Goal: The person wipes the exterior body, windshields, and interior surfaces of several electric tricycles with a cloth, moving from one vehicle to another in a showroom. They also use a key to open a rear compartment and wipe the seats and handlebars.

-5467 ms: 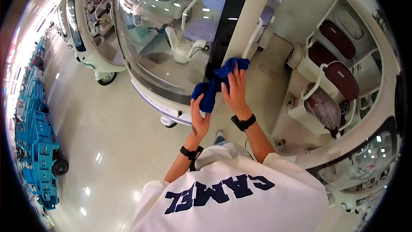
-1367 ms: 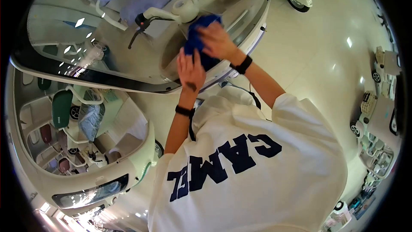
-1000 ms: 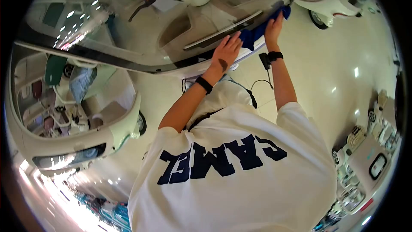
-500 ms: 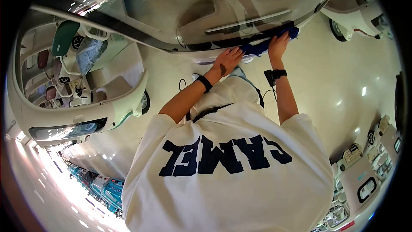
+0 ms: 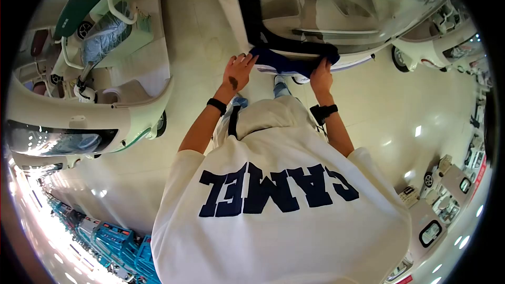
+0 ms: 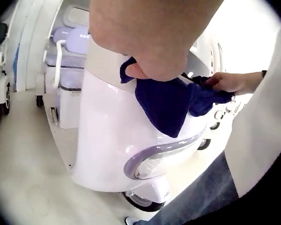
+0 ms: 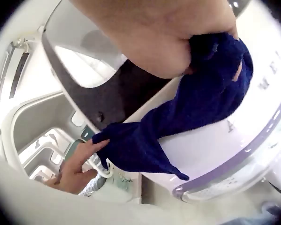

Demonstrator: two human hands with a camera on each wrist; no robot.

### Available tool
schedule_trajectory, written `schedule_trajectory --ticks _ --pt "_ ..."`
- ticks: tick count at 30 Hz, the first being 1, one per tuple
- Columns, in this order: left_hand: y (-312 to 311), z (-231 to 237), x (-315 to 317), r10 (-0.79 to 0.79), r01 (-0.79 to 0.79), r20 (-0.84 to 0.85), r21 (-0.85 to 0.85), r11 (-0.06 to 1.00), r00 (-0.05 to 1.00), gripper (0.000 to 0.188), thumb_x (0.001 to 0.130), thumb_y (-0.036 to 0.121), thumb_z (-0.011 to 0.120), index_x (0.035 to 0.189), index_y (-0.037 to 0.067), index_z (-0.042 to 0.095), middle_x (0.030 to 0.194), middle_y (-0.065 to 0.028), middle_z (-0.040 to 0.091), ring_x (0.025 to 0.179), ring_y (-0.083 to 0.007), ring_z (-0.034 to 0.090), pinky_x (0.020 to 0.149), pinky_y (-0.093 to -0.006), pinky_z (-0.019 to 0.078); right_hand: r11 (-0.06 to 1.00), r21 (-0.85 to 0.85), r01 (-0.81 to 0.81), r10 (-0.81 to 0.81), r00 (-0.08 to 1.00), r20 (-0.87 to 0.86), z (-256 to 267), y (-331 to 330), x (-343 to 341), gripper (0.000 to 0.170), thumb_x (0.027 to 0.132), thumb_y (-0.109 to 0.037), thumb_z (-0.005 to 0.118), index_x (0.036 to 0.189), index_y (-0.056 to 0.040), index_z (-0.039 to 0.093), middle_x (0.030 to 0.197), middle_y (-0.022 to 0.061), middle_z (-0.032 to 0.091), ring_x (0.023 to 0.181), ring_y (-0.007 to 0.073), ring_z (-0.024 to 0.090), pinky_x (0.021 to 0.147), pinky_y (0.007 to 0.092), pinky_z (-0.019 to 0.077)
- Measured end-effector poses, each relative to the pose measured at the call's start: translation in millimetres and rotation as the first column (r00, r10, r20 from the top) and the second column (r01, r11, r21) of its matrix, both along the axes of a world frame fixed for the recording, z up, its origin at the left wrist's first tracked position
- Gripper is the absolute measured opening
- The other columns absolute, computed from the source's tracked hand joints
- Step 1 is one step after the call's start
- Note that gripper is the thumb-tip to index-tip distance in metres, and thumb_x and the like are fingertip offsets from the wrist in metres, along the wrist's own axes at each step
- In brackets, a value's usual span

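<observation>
The left grip (image 5: 236, 75) is lying loose, its fingers reaching out and touching one end of a dark blue cloth (image 5: 284, 64); in the right wrist view its forefinger is resting on the cloth while its thumb is standing apart. The right grip (image 5: 321, 80) is holding the other end, bunching it under curled fingers. The cloth is stretching between the two grips and draping over the white nose (image 6: 107, 126) of a vehicle, one corner hanging down between them. Below the grips, a lilac trim (image 6: 132, 161) is curving across the nose, and a wheel (image 6: 139, 204) is showing lower down. Just beyond the grips, the windscreen (image 5: 352, 21) is rising, its black border running close to the cloth. Well to the left of the left grip, a second vehicle (image 5: 79, 113) is standing, carrying a green seat (image 5: 76, 10); to the right of the right grip, a third vehicle (image 5: 428, 42) is standing. Just behind each grip, a black band (image 5: 216, 106) is circling the wrist, and farther behind both, a white shirt (image 5: 294, 247) lettered CAMEL is spreading. Far behind the left grip and to its left, blue vehicles (image 5: 113, 236) are standing close together on the floor (image 5: 197, 47).
</observation>
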State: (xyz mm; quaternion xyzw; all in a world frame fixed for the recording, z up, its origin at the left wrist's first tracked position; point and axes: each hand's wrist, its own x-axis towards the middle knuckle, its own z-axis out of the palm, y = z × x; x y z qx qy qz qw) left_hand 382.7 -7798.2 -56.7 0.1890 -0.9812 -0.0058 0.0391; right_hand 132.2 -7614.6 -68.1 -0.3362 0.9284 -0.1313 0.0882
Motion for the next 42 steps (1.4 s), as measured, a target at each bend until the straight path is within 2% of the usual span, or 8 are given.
schedule_trajectory --ticks 8,12,17,21,25,29,34,42 --pt "-20 22 9 -0.03 0.03 -0.033 0.001 1.0 0.999 0.051 0.084 0.009 0.056 0.135 0.009 0.054 0.137 -0.0024 0.051 0.125 -0.021 0.044 0.105 -0.0373 0.0343 0.941 0.198 -0.274 0.27 0.962 0.048 35 -70 83 0.045 0.073 -0.012 0.073 0.114 -0.003 0.058 0.134 0.0425 0.043 0.089 0.0435 0.068 0.072 0.0488 0.0578" --pt "-24 28 14 -0.025 0.025 -0.031 -0.028 0.999 0.999 0.054 0.081 0.015 0.059 0.135 0.009 0.054 0.139 -0.0013 0.048 0.13 -0.0206 0.039 0.109 -0.0375 0.0314 0.908 0.156 -0.389 0.389 0.921 0.034 50 -112 124 0.038 0.074 -0.013 0.072 0.108 -0.0031 0.06 0.119 0.035 0.058 0.085 0.0415 0.069 0.071 0.0469 0.0576" --pt "-35 39 16 -0.043 0.044 -0.038 0.023 0.999 0.998 0.055 0.081 0.016 0.058 0.135 0.005 0.052 0.14 -0.0049 0.047 0.139 -0.0236 0.033 0.114 -0.0412 0.027 0.865 -0.152 -0.478 0.492 0.868 0.068 51 -136 121 0.023 0.078 -0.009 0.061 0.099 -0.0011 0.065 0.095 0.0265 0.067 0.083 0.0417 0.065 0.075 0.0476 0.0548" --pt "-40 64 12 -0.067 0.105 -0.269 0.129 0.986 0.961 0.056 0.081 0.008 0.056 0.136 0.001 0.049 0.136 -0.0119 0.048 0.135 -0.0293 0.038 0.112 -0.0442 0.0305 0.774 -0.564 -0.288 0.593 0.642 0.487 65 -127 77 0.044 0.076 0.002 0.051 0.117 -0.0005 0.066 0.104 0.0214 0.07 0.092 0.0316 0.069 0.083 0.0357 0.0525" --pt "-49 115 -12 0.062 0.013 -0.525 0.139 0.99 0.849 0.067 0.076 0.0 0.059 0.141 -0.003 0.042 0.131 -0.0209 0.047 0.13 -0.0376 0.04 0.108 -0.0492 0.0323 0.571 -0.77 -0.285 0.637 0.745 0.197 168 -121 45 0.045 0.077 0.007 0.047 0.117 0.0008 0.065 0.109 0.016 0.07 0.104 0.0244 0.067 0.092 0.0302 0.0491" --pt "-50 176 -64 0.202 -0.119 -0.711 0.166 0.979 0.673 0.072 0.076 -0.001 0.057 0.145 -0.004 0.036 0.131 -0.0285 0.043 0.126 -0.0478 0.039 0.107 -0.0544 0.0309 0.266 -0.897 -0.354 0.331 0.907 -0.26 257 -118 21 0.046 0.082 0.009 0.046 0.125 -0.0011 0.06 0.131 0.0165 0.058 0.123 0.0314 0.054 0.106 0.0375 0.0376" --pt "-48 189 -140 0.233 -0.254 -0.701 0.076 0.964 0.674 0.071 0.082 0.011 0.057 0.146 -0.006 0.031 0.145 -0.0307 0.03 0.137 -0.052 0.025 0.113 -0.0598 0.0204 0.508 -0.626 -0.592 0.286 0.801 -0.526 227 -145 -22 0.047 0.078 0.001 0.056 0.124 -0.0024 0.06 0.133 0.0222 0.052 0.126 0.0467 0.045 0.109 0.0507 0.0346" --pt "5 132 -194 0.105 -0.121 -0.452 -0.008 0.993 0.886 0.062 0.082 0.017 0.058 0.141 0.004 0.047 0.137 -0.0174 0.046 0.141 -0.0372 0.031 0.116 -0.0509 0.0222 0.561 -0.534 -0.633 0.376 0.769 -0.517 155 -90 -97 0.043 0.07 -0.004 0.063 0.113 -0.0073 0.066 0.129 0.0195 0.054 0.121 0.0446 0.048 0.104 0.0552 0.0381"
